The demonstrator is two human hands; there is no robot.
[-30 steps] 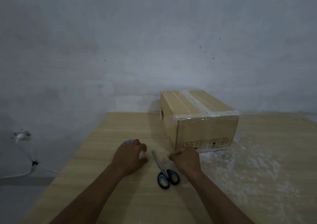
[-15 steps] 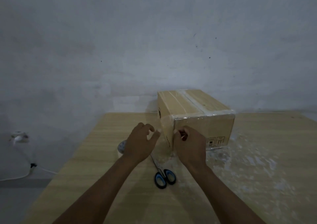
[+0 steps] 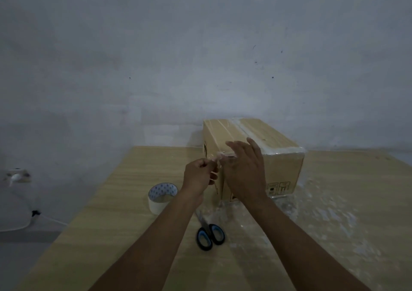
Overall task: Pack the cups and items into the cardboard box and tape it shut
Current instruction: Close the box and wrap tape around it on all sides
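On the pale wooden table (image 3: 107, 235), toward its far edge and close to the grey wall (image 3: 200, 56), the cardboard box (image 3: 283, 163) sits with its flaps down. A glossy band of seam tape (image 3: 243, 130) runs along its top and over the near top edge. Both of the person's hands are raised in front of the box's near left corner. The left hand (image 3: 199, 177) has its fingers curled and pinches one end of a short strip of clear tape (image 3: 219, 157), which stretches to the right toward the corner of the box. The right hand (image 3: 245, 170) is just beside it with fingers stretched out nearly straight and spread, pointing up and to the left across the box's near face. Whether its thumb or palm touches the strip cannot be told, since the back of the hand hides that side. A roll of tape (image 3: 162, 198) stands on the table to the left of the left wrist, its printed inner core facing up. Scissors (image 3: 210, 235) with black and blue handles lie between the two forearms, handles toward the person, blades partly under the left forearm. Whitish smears cover the right part of the tabletop. Low on the wall at far left is a wall socket (image 3: 16, 176), with a white cable (image 3: 46, 217) trailing below it.
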